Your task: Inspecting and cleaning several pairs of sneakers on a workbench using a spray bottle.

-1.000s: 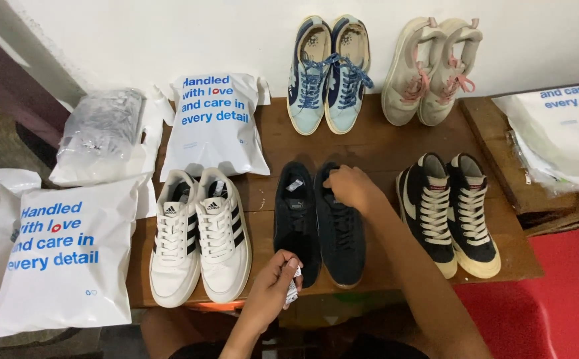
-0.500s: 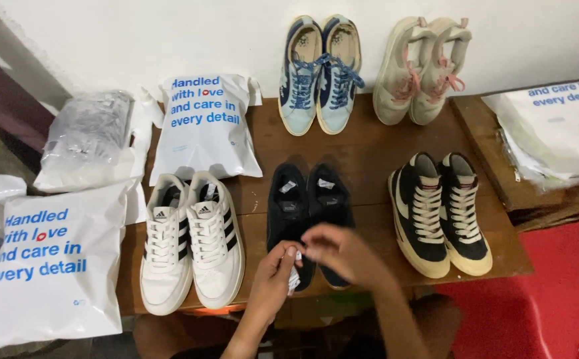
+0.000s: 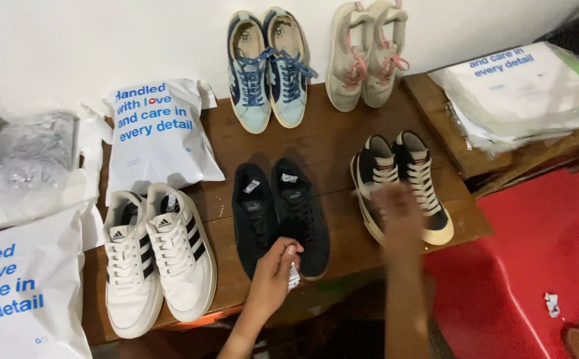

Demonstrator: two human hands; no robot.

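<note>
Table (image 3: 342,143): one brown wooden table carried all the footwear; its near edge ran just under the left hand, its right edge lay just beyond the right hand, and bare wood showed up from both hands, in the middle.
Red floor (image 3: 535,259): one open red stretch lay right of the right hand, past the table's edge, with one small scrap of paper (image 3: 553,304) on it.
Printed bags: two white bags were counted, one (image 3: 156,136) up and left of the left hand, one (image 3: 10,292) far left of it at the frame's edge.
Clear bag (image 3: 30,159): one crumpled, far up and left of the left hand.
Stack of flat bags (image 3: 522,86): one pile, up and right of the right hand on a lower side board.
Shoes: five pairs, ten shoes.
White pair (image 3: 156,256): two, striped, just left of the left hand, toes at the near edge.
Black pair (image 3: 279,216): two, right above the left hand, a small tag in each opening.
Black-and-cream pair (image 3: 399,183): two, partly behind the right hand.
Blue pair (image 3: 266,70): two, well above the left hand, against the wall.
Beige pair (image 3: 366,53): two, pink laces, well above the right hand.
Left hand (image 3: 273,272): its grip was narrow, fingers pinched on a small white paper tag (image 3: 293,276), at the toe of the black pair.
Right hand (image 3: 396,213): blurred over the black-and-cream pair; I cannot tell how its grip stood.
</note>
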